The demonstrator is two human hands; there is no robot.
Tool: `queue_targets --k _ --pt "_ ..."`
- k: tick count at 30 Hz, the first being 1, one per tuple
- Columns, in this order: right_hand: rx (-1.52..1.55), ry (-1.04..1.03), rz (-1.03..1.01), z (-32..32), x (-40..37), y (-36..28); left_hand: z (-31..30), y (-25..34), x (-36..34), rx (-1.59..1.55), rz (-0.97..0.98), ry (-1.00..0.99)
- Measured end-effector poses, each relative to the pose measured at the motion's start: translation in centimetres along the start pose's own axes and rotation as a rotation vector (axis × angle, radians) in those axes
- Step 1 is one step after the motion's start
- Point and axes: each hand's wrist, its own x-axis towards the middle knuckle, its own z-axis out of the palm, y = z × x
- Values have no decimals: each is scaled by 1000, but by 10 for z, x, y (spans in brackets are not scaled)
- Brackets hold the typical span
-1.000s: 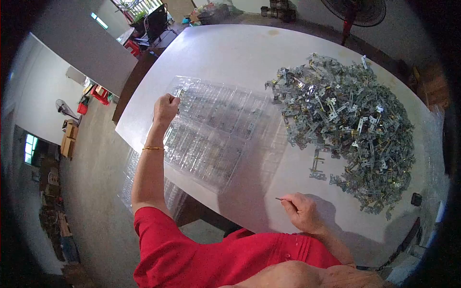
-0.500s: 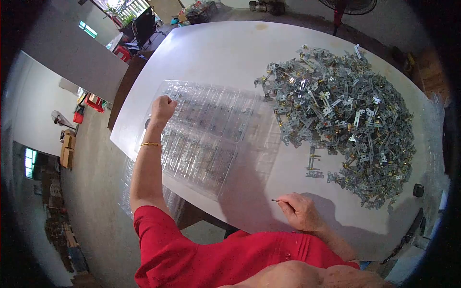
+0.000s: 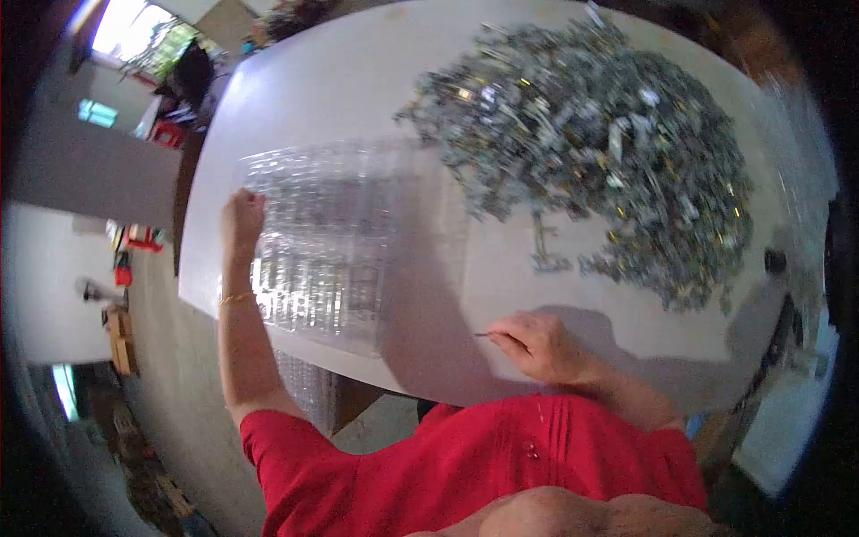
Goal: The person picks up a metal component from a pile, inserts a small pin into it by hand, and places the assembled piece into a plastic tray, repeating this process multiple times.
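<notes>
Two bare hands work over a white table (image 3: 313,89), one at a clear tray, one pinching a thin rod.

The left hand (image 3: 243,219), fingers curled together, is at the nine o'clock edge of the clear, ribbed plastic tray (image 3: 313,242); blur hides whether it grips anything. At four o'clock in the view, the right hand (image 3: 532,347) clamps a thin dark rod (image 3: 482,335) between thumb and finger, its tip toward nine. A heaped pile of silvery and brass-coloured metal brackets (image 3: 599,152) lies at two o'clock.
</notes>
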Motion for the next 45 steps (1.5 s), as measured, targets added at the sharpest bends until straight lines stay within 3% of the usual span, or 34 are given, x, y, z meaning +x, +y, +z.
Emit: queue_targets --k 6,8,13,20,24,32,35,36,39,41,42,45 --pt "112 -4 7 3 -10 3 -92 165 -104 -82 225 3" --pt "130 -28 -11 1 -11 4 -85 202 -149 -302 377 28" --pt "153 -28 -79 1 -13 5 -55 301 -213 -542 586 -215" --pt "41 -33 -216 5 -22 11 4 358 -203 -423 879 -215" --pt "41 -49 -195 5 -24 9 27 358 -206 -358 905 -251" --pt "159 51 -199 -6 -18 -7 7 337 -215 -585 680 -16" --pt "110 212 -155 -29 -13 -15 14 321 -211 -973 267 -188" --pt "61 294 -137 -40 -10 -20 9 322 -210 -1274 144 -254" --pt "-83 574 -86 -63 -4 -14 6 316 -204 -1656 -135 -459" --pt "-243 779 -82 -74 1 -1 14 314 -202 -1812 -172 -595" --pt "-230 763 -39 -78 0 3 16 315 -202 -1870 -176 -649" --pt "428 673 196 -70 -2 12 18 326 -202 -1964 -178 -749"
